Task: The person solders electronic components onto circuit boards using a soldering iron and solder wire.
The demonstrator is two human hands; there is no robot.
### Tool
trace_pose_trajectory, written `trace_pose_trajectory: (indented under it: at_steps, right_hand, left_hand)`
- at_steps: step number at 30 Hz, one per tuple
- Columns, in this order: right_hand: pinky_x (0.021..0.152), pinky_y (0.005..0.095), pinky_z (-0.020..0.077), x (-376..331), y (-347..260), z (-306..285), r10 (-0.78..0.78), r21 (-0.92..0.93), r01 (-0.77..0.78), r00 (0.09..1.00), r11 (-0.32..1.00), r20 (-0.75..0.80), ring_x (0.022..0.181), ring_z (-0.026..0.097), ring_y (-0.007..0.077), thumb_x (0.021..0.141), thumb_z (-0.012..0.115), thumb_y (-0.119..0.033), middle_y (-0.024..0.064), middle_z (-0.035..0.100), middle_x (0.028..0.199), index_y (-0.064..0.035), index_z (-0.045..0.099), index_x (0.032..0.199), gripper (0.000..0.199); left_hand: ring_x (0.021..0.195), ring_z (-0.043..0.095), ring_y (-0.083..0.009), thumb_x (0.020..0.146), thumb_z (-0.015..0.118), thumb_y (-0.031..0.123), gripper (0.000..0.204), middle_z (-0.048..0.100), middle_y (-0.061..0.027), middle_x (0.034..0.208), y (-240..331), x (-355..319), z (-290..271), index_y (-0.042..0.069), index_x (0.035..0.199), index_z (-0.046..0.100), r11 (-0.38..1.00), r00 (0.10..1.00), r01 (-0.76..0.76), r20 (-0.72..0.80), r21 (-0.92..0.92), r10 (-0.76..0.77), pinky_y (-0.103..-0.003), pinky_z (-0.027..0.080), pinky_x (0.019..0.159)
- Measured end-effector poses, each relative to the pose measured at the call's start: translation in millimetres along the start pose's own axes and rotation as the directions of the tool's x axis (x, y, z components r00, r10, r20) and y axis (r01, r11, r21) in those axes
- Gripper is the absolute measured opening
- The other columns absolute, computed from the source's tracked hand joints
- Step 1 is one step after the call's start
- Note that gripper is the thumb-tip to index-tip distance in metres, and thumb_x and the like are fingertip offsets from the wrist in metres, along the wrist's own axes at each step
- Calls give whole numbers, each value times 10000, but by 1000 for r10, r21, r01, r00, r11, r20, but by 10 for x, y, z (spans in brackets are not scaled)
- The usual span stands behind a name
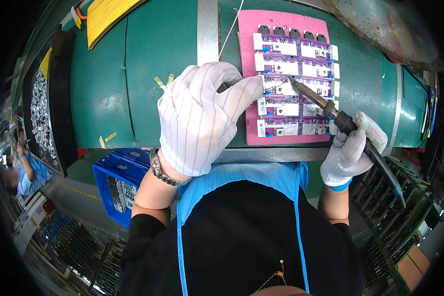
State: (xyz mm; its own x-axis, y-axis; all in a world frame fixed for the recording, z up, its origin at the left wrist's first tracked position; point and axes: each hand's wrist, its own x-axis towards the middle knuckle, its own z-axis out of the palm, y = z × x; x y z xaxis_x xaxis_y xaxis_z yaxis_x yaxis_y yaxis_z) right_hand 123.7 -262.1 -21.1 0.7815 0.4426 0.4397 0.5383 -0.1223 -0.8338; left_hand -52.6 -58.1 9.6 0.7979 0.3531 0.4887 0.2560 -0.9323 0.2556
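My left hand point(202, 116), in a white striped glove, pinches a thin solder wire point(230, 27) and holds its end at the middle purple circuit board point(301, 88). My right hand point(352, 145), also gloved, grips a soldering iron point(330, 109) whose tip rests on that same board. Several purple boards with white parts lie in a column on a pink foam pad point(249, 59). The pad sits on a green work surface point(158, 54).
A black tray of small metal parts point(42, 116) stands at the left edge. A blue crate point(119, 182) sits below the bench on the left. A yellow sheet point(106, 15) lies at the top left. Another person in blue point(27, 172) works at far left.
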Motion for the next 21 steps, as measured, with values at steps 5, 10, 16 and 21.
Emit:
trace_pose_trajectory:
  at_steps: [5,10,16,21]
  right_hand:
    - [815,328,521,-7,-2,3,-6,-7,6,1000,1000,5,850,630,193,905,590,-104,158,632,1017,34,580,1031,187]
    - [768,330,523,-11,9,8,-6,55,4,1000,998,27,785,628,188,900,581,-89,160,636,993,37,569,1041,190]
    - [756,337,526,42,-55,49,-133,32,132,990,991,38,746,626,190,898,579,-84,159,639,940,34,551,1049,194]
    - [752,339,528,5,-65,9,-120,11,119,990,993,70,722,625,191,898,594,-94,156,637,892,33,538,1053,208]
  left_hand:
    - [834,585,-228,737,724,108,339,593,-3,964,-4,8,18,192,1066,715,1000,1000,-10,-7,-22,10,-347,463,690]
    - [827,588,-226,734,729,103,332,597,-9,947,10,26,2,180,1056,715,1000,1000,-12,-6,-17,12,-349,470,687]
    - [791,590,-224,733,729,96,288,597,-15,926,25,70,37,163,1012,709,999,1000,-6,-13,-33,5,-343,480,659]
    - [791,596,-232,715,726,83,281,599,-22,915,32,88,55,149,988,709,999,1000,-1,10,-51,1,-344,491,656]
